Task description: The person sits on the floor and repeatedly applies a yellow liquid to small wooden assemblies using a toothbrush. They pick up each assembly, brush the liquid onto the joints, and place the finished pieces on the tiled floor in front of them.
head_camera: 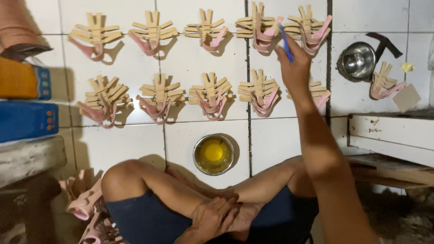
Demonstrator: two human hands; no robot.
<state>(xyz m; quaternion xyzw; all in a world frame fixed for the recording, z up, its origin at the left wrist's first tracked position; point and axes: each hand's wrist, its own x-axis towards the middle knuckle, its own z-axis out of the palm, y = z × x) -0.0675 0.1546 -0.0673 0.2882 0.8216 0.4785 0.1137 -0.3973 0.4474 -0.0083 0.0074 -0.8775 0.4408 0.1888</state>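
Left hand (212, 219): closest to the lens, resting flat on the crossed legs; fingers loosely together, holding nothing
Pink strap pile (86, 203): bottom left on the floor, right beside the knee
Blue box (27, 119): left edge, with an orange box (20, 81) just above it
Strap bundles (158, 97): two rows laid out on the white tiled floor (135, 140); tan strips fanned over pink loops, each bundle apart from its neighbours
Glue bowl (214, 154): small metal bowl of yellow liquid, on the tiles just in front of the shins, below the lower row
Right hand (296, 68): stretched out over the right end of the rows; fingers pinched together on a blue brush (285, 43)
Blue brush: tilted, tip touching or just over the pink part of the upper-row bundle (260, 27); can't tell which
Empty metal bowl (357, 61): far right, near a lone bundle (384, 83)
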